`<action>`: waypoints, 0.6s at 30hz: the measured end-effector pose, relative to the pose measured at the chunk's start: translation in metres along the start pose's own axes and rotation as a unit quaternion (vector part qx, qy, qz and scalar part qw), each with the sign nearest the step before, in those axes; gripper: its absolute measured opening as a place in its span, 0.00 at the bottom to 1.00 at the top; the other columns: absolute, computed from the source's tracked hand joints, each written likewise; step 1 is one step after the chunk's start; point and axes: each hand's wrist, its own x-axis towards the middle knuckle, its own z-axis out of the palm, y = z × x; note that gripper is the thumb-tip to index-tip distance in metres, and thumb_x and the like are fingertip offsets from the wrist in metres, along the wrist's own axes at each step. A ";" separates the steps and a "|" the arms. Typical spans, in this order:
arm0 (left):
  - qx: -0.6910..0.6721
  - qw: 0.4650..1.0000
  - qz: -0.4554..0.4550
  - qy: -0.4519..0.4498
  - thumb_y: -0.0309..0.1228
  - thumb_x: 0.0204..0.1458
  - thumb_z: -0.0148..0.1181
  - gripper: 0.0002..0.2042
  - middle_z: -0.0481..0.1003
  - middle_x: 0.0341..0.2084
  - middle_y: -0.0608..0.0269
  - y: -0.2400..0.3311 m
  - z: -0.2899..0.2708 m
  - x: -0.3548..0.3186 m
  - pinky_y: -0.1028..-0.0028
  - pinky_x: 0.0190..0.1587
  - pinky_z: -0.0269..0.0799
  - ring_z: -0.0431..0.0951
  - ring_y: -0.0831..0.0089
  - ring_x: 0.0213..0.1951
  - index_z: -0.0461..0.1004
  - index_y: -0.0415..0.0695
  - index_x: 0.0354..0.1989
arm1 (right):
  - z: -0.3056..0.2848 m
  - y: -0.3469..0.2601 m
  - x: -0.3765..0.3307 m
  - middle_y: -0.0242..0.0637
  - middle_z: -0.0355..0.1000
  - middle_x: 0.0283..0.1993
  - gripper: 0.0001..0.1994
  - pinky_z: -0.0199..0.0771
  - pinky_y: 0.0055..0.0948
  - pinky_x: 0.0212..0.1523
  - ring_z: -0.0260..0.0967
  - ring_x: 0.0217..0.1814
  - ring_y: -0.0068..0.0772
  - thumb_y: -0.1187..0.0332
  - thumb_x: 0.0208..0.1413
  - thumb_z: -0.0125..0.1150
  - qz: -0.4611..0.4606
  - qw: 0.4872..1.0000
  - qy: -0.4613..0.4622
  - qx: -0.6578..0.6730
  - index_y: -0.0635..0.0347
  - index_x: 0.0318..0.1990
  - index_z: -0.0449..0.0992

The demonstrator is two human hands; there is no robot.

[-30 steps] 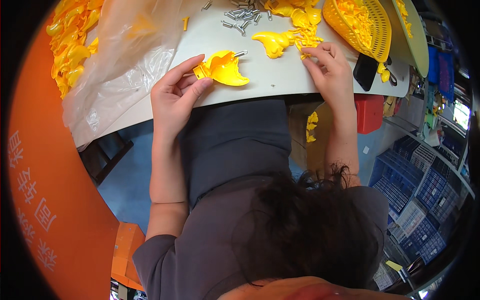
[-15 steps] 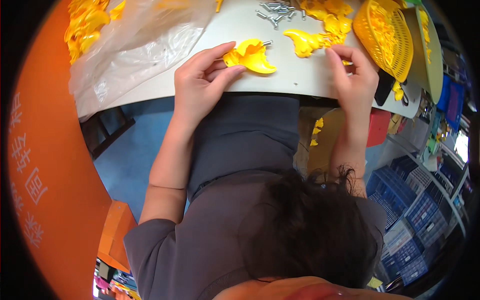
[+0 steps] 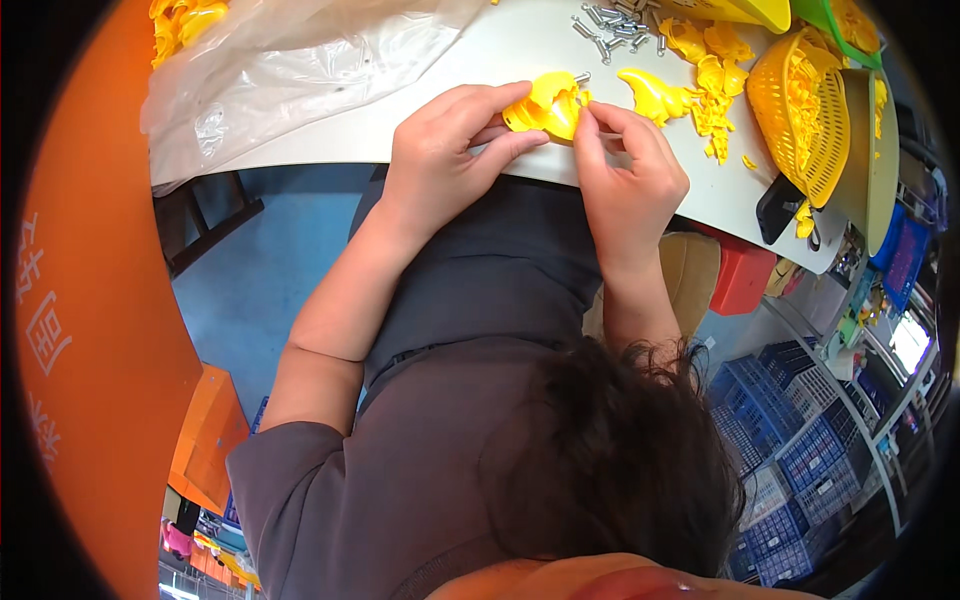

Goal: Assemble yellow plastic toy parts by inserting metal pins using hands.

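A glossy yellow plastic shell (image 3: 553,95), hollow and curved, is pinched between the thumb and fingers of my left hand (image 3: 445,150) above the table's front edge. My right hand (image 3: 637,170) is closed in a pinch at the shell's right rim. A small yellow plastic piece (image 3: 585,98) shows at its fingertips, partly hidden by them. Just behind the shell lies a silver metal pin (image 3: 582,77). To the right, a curved yellow horn-shaped part (image 3: 650,97) rests on the white table (image 3: 330,135).
Several silver metal pins (image 3: 622,22) lie at the back. Small yellow parts (image 3: 713,105) trail along the right, near a yellow basket (image 3: 835,150) full of more. A black phone (image 3: 777,210) sits at the right edge. Clear plastic sheeting (image 3: 270,90) covers the table's left.
My right hand has moved left from the pile of small yellow parts to the shell's rim. The shell stays in my left hand. The whole view has shifted a little.
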 end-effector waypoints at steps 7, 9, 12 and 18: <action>0.004 1.000 0.024 0.015 0.28 0.45 0.74 0.19 0.80 0.33 0.59 -0.008 0.001 -0.003 0.78 0.33 0.81 0.82 0.74 0.30 0.79 0.40 0.47 | -0.001 -0.001 0.001 0.40 0.81 0.33 0.05 0.79 0.28 0.40 0.80 0.35 0.33 0.78 0.49 0.70 -0.036 0.999 -0.025 -0.019 0.64 0.34 0.82; 0.006 0.999 0.030 0.016 0.28 0.45 0.74 0.19 0.80 0.33 0.59 -0.007 0.002 -0.003 0.78 0.32 0.81 0.82 0.74 0.30 0.79 0.41 0.47 | -0.004 0.001 0.001 0.40 0.81 0.33 0.05 0.79 0.27 0.41 0.80 0.36 0.33 0.78 0.49 0.70 -0.046 0.998 -0.044 -0.015 0.64 0.35 0.83; 0.009 1.000 0.028 0.011 0.29 0.45 0.74 0.19 0.79 0.32 0.59 -0.007 0.001 -0.002 0.78 0.31 0.79 0.81 0.75 0.28 0.79 0.41 0.47 | -0.008 0.004 0.001 0.41 0.81 0.34 0.05 0.79 0.27 0.42 0.80 0.36 0.34 0.78 0.50 0.70 -0.040 0.998 -0.045 0.007 0.64 0.35 0.82; 0.010 0.999 0.034 0.017 0.29 0.45 0.74 0.19 0.80 0.32 0.59 -0.008 0.002 -0.001 0.79 0.31 0.78 0.81 0.75 0.27 0.79 0.41 0.47 | -0.007 0.006 0.000 0.42 0.81 0.35 0.05 0.79 0.27 0.42 0.81 0.37 0.34 0.79 0.50 0.70 -0.068 0.997 -0.031 0.026 0.66 0.34 0.82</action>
